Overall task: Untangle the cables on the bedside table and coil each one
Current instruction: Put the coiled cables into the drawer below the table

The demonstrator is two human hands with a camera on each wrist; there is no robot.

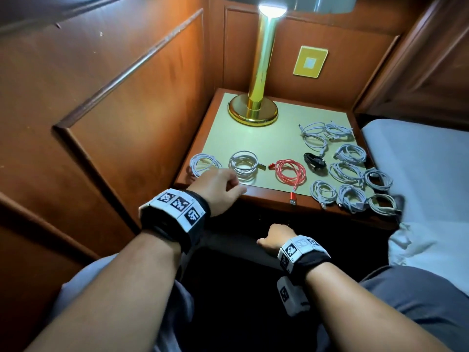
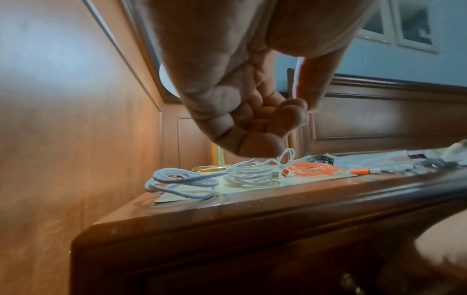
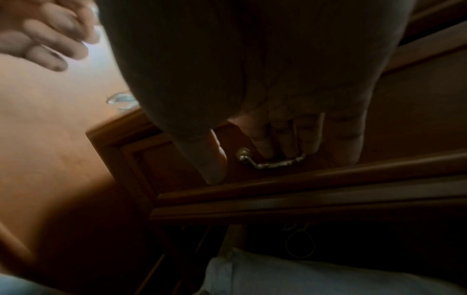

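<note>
cables lay in separate coils on the bedside table point(image 1: 228, 118), whose pale top was framed in dark wood. along the front edge sat a white coil point(image 1: 205, 165) at the far left, a second white coil point(image 1: 244, 165) beside it, then a red cable point(image 1: 290, 171) coiled with one plug end trailing to the table's front rim. a small black cable point(image 1: 314, 160) lay just right of the red one, and past it a cluster of white coils point(image 1: 352, 176) filled the right side, the rearmost two looser than the rest. a brass lamp point(image 1: 256, 107) stood at the back. the left hand point(image 1: 218, 190) hovered over the front left corner, just above the two white coils, its fingers point(image 2: 252, 123) curled loosely into the palm and holding nothing. the right hand point(image 1: 272, 241) was lower, in front of the table; in the right wrist view its fingers point(image 3: 288, 137) hooked round the metal drawer handle point(image 3: 272, 161), with the thumb pressed against the drawer front beside it.
</note>
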